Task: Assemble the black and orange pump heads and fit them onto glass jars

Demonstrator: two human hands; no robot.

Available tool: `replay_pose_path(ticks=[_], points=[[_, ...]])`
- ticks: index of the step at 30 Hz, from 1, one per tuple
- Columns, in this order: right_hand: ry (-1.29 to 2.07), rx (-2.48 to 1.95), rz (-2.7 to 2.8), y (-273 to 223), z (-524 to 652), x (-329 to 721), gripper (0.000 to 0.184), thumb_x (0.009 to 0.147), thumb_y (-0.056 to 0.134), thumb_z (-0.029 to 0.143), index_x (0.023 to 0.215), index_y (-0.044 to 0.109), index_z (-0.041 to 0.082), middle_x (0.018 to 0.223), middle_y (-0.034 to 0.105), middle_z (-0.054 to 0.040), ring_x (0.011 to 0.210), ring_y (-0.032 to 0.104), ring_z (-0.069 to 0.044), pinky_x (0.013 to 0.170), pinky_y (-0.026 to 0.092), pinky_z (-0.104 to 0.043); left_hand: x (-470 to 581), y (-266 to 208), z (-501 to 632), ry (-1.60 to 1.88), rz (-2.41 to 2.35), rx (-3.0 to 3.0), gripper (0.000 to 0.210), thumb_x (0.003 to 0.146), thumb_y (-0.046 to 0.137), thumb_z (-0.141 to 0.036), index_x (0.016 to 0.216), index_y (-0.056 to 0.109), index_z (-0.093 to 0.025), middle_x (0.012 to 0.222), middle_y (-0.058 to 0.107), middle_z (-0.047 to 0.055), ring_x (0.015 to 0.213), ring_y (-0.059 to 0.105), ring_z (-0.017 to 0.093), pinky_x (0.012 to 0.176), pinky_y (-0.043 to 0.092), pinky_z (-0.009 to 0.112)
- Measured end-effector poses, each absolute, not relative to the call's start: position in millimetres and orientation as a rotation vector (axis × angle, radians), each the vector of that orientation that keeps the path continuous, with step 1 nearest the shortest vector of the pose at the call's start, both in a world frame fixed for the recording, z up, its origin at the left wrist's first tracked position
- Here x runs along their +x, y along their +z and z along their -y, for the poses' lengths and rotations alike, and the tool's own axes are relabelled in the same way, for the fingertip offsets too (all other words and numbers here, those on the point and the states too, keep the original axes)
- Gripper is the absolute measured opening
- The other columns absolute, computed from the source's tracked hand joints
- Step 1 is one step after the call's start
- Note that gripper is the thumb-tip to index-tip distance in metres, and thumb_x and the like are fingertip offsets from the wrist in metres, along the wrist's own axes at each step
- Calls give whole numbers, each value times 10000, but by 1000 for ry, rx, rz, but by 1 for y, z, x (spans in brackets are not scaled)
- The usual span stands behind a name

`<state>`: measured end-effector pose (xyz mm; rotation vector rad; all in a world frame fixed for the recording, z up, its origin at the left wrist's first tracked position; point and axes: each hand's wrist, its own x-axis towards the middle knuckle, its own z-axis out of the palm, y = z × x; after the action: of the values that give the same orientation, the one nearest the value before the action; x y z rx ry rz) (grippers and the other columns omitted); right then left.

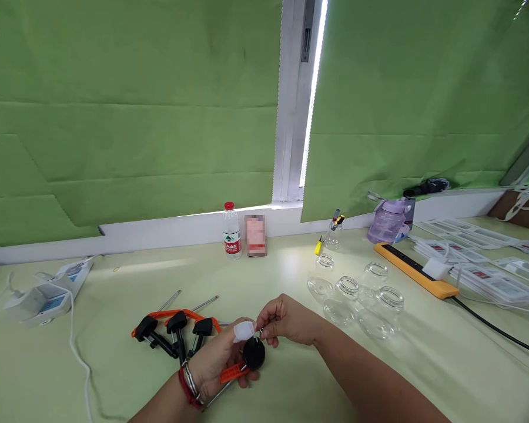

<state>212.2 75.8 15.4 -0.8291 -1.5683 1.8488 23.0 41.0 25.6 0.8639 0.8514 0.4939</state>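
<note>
Near the table's front edge, my left hand (218, 358) is closed around a part with a round black cap (253, 353), an orange strip (234, 372) and a thin metal rod. A small white piece (244, 331) sits at its thumb; whether it is held or worn I cannot tell. The fingers of my right hand (278, 322) are pinched together just above the black cap, on something small that I cannot make out. Left of my left hand lie several similar black-capped parts (177, 329) with metal rods and an orange curved strip (171, 314).
Several clear glass jars (347, 294) stand to the right. Behind are a water bottle (232, 232), a pinkish box (255, 235) and a small glass with tools (333, 238). An orange power strip (417, 271), purple jug (388, 222) and white chargers (48, 302) flank the table.
</note>
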Motion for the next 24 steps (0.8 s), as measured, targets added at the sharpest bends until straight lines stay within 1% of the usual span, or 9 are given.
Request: replay_pose_path(ticks=[3, 9, 13, 17, 24], points=[[1818, -829, 1591, 15, -74, 211, 231, 608, 767, 289, 753, 684, 129, 593, 608, 15, 488, 526, -84, 509, 437, -232, 22, 25, -41, 499, -859, 867, 317, 773, 500, -485, 937, 480, -214, 690, 585, 20, 521, 617, 180, 383, 385, 205], [1578, -723, 1713, 14, -71, 204, 144, 627, 759, 210, 743, 691, 159, 744, 633, 9, 716, 573, -119, 700, 453, -256, 24, 25, -39, 512, -875, 878, 285, 771, 503, -478, 859, 467, -209, 658, 567, 9, 503, 612, 172, 365, 372, 194], [1577, -710, 1721, 12, -70, 202, 153, 616, 769, 208, 743, 696, 163, 768, 625, 8, 741, 576, -128, 711, 453, -259, 24, 26, -38, 515, -871, 887, 276, 773, 503, -469, 837, 470, -203, 648, 557, 6, 493, 608, 168, 360, 360, 191], [1626, -695, 1691, 8, -71, 201, 182, 608, 781, 239, 745, 691, 158, 758, 623, 6, 738, 581, -135, 711, 459, -270, 23, 25, -38, 518, -856, 901, 268, 787, 494, -466, 833, 476, -203, 660, 557, 7, 496, 610, 165, 361, 364, 192], [1612, -705, 1716, 6, -70, 201, 241, 584, 800, 279, 746, 674, 152, 739, 625, 6, 718, 580, -137, 699, 466, -274, 23, 24, -38, 510, -867, 914, 262, 784, 495, -457, 834, 484, -201, 651, 549, 3, 493, 609, 162, 356, 368, 190]])
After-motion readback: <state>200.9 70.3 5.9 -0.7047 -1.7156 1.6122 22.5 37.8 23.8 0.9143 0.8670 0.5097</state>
